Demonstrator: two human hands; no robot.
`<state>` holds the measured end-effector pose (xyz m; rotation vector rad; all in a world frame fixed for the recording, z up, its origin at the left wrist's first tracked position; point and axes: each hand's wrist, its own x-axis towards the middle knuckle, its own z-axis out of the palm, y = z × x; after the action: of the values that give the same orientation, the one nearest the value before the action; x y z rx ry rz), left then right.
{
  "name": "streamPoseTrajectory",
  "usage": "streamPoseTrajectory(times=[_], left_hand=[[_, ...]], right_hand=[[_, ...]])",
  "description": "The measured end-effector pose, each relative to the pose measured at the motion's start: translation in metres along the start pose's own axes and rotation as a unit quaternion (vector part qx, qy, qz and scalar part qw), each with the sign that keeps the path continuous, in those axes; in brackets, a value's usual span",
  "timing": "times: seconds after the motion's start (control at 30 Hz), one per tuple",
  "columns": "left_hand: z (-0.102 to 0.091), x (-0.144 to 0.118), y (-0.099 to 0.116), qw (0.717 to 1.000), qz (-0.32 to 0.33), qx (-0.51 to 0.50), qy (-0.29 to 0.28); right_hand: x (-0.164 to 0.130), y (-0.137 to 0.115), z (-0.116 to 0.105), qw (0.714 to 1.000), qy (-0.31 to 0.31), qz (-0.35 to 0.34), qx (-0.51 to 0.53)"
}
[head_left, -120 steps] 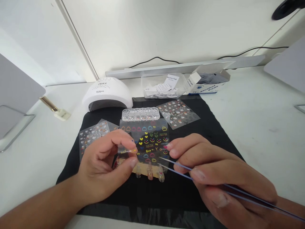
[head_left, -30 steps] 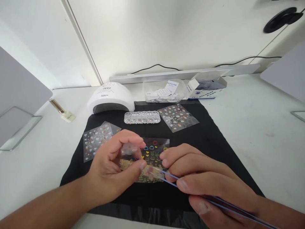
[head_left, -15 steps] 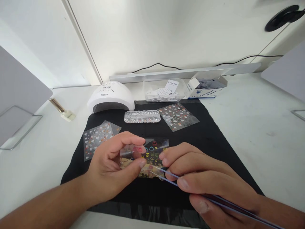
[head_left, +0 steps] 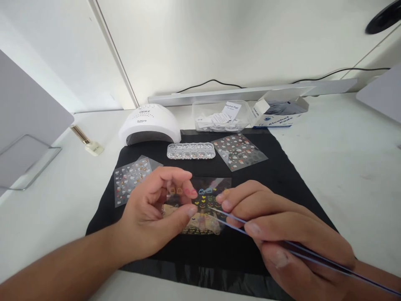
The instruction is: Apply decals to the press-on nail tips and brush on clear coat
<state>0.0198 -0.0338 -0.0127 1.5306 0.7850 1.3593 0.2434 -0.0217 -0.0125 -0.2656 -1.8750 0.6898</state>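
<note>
My left hand point(head_left: 156, 213) curves around the left side of a clear sticker sheet point(head_left: 216, 184) and grips it, with thumb and index fingertip apart. Yellow, pink and blue outlines show on the sheet, and a tan patch lies in its lower part. Some of the left fingers are partly hidden behind the film. In my right hand point(head_left: 282, 230) is a pair of thin blue tweezers point(head_left: 232, 221). The tweezer tips are slightly apart and point left over the sheet; whether they touch it I cannot tell.
On the black cloth point(head_left: 250, 259) lie two more sticker sheets point(head_left: 130, 182) point(head_left: 239, 150) and a rhinestone case point(head_left: 191, 151). Behind stand a white nail lamp point(head_left: 150, 123), a clear tub point(head_left: 200, 110) and an alcohol pad box point(head_left: 278, 119). A polish bottle point(head_left: 92, 147) lies left.
The whole view has shifted slightly. The sticker sheet now looks flatter and shows more of its outlines. The tweezer tips have moved up a little over the sheet.
</note>
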Motion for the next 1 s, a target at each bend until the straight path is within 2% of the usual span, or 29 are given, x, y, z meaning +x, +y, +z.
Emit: streamPoseTrajectory(times=[0.07, 0.17, 0.47, 0.6, 0.7, 0.8, 0.93, 1.0], left_hand=[[-0.001, -0.001, -0.003, 0.999, -0.007, -0.035, 0.006], [-0.003, -0.002, -0.006, 0.999, -0.016, -0.036, 0.007], [-0.007, 0.001, -0.006, 0.999, 0.001, 0.013, 0.034], [-0.015, 0.009, -0.012, 0.997, 0.058, 0.032, 0.030], [-0.025, 0.018, -0.018, 0.992, 0.111, 0.030, 0.055], [-0.034, 0.027, -0.024, 0.987, 0.134, 0.038, 0.079], [-0.047, 0.034, -0.030, 0.982, 0.159, 0.057, 0.084], [-0.053, 0.035, -0.030, 0.981, 0.161, 0.088, 0.060]], right_hand=[[-0.004, 0.003, 0.004, 0.999, 0.031, 0.004, 0.015], [-0.008, 0.007, 0.006, 0.997, 0.057, 0.013, 0.040], [-0.010, 0.011, 0.003, 0.997, 0.048, 0.009, 0.054], [-0.006, 0.020, 0.001, 0.993, 0.088, 0.000, 0.075], [0.000, 0.025, 0.002, 0.987, 0.144, -0.010, 0.078], [0.007, 0.026, 0.003, 0.979, 0.187, -0.011, 0.077], [0.012, 0.025, 0.001, 0.976, 0.207, 0.035, 0.053], [0.011, 0.027, -0.001, 0.972, 0.223, 0.056, 0.050]])
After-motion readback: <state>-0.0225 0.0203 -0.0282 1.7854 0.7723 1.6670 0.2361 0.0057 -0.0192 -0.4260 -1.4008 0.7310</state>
